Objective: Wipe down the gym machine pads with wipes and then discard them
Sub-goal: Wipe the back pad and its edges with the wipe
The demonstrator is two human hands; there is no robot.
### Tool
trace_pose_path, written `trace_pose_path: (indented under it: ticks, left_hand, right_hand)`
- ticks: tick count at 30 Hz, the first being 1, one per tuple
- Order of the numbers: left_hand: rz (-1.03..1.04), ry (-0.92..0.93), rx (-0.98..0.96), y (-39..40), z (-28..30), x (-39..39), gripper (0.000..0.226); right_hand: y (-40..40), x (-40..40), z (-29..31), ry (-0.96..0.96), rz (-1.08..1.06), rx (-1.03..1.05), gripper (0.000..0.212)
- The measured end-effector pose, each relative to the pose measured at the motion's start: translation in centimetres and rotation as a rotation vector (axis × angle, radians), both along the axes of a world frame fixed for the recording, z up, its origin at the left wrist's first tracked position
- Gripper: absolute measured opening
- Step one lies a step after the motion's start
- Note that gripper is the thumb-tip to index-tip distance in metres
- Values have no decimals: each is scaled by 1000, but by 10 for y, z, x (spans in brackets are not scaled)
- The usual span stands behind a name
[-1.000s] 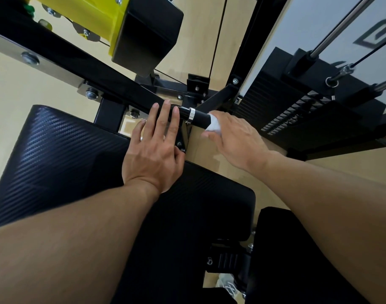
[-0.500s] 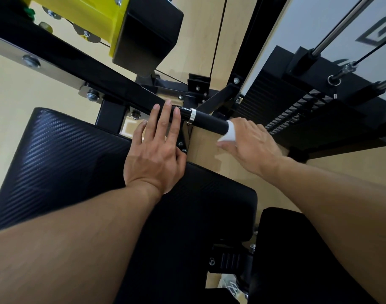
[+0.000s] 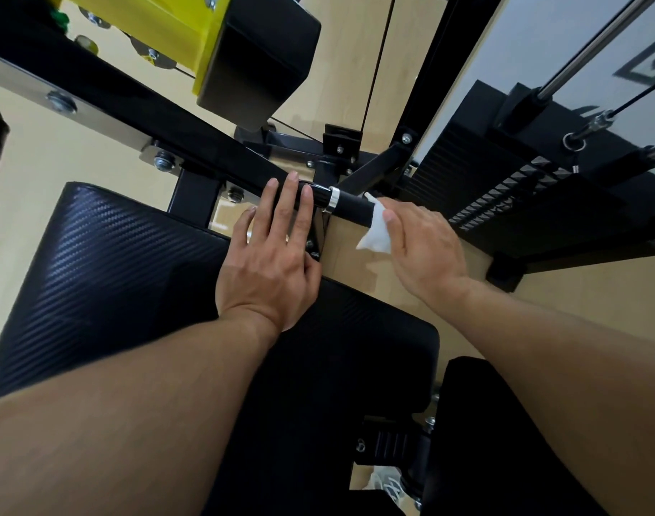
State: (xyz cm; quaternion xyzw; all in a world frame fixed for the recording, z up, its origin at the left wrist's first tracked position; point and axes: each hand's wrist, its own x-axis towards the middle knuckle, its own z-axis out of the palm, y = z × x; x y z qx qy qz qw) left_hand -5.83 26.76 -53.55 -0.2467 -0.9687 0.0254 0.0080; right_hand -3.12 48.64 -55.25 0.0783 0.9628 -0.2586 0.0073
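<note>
1. Head view: the white wipe (image 3: 375, 229) is wrapped over the far end of the black handle bar (image 3: 350, 206), crumpled, with its loose corner hanging down toward the floor.
2. The handle bar runs from upper left to lower right, its long axis in line with the black frame beam (image 3: 106, 95); a silver ring (image 3: 333, 200) circles it near the middle.
3. The right hand (image 3: 420, 251) grasps the wipe, fingers curled over it and the bar end, thumb on the cloth.
4. The left hand (image 3: 272, 255) lies flat and released, palm on the black textured pad (image 3: 106, 262), fingertips reaching onto the near end of the bar.
5. Around: a yellow housing (image 3: 162, 24) and a black block pad (image 3: 258, 65) above, a weight stack (image 3: 512, 188) with steel guide rods (image 3: 594, 50) to the right, a second dark pad (image 3: 497, 441) at lower right, pale wooden floor (image 3: 57, 154) beneath.
6. The left hand's fingers cover the inner part of the bar.
7. Compared with half a second ago, the right hand has slid back inward along the bar, and more of the wipe now shows, hanging loose below the handle; the left hand has kept its place.
</note>
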Motion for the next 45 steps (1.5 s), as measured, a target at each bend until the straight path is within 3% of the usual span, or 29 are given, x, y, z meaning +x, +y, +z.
trace_pose_path:
  ticks: [8, 16, 23, 31, 37, 41, 45]
  left_hand:
    - [4, -3, 2, 1, 0, 1, 80]
    - [0, 6, 7, 0, 0, 0, 82]
    - [2, 10, 7, 0, -1, 1, 80]
    - [-4, 5, 16, 0, -2, 0, 81]
    - [-2, 15, 9, -1, -3, 0, 81]
    - [3, 14, 12, 0, -3, 0, 81]
    - [2, 9, 21, 0, -2, 0, 78]
  right_hand:
    - [-66, -28, -1, 210, 6, -24, 36]
    - [14, 13, -8, -31, 34, 92, 40]
    - [-66, -24, -2, 272, -5, -67, 34]
    - [10, 21, -10, 20, 23, 83, 55]
    - [-36, -9, 11, 121, 52, -54, 44]
    - [-54, -21, 13, 218, 125, -30, 45]
    - [-7, 9, 0, 64, 116, 70, 49]
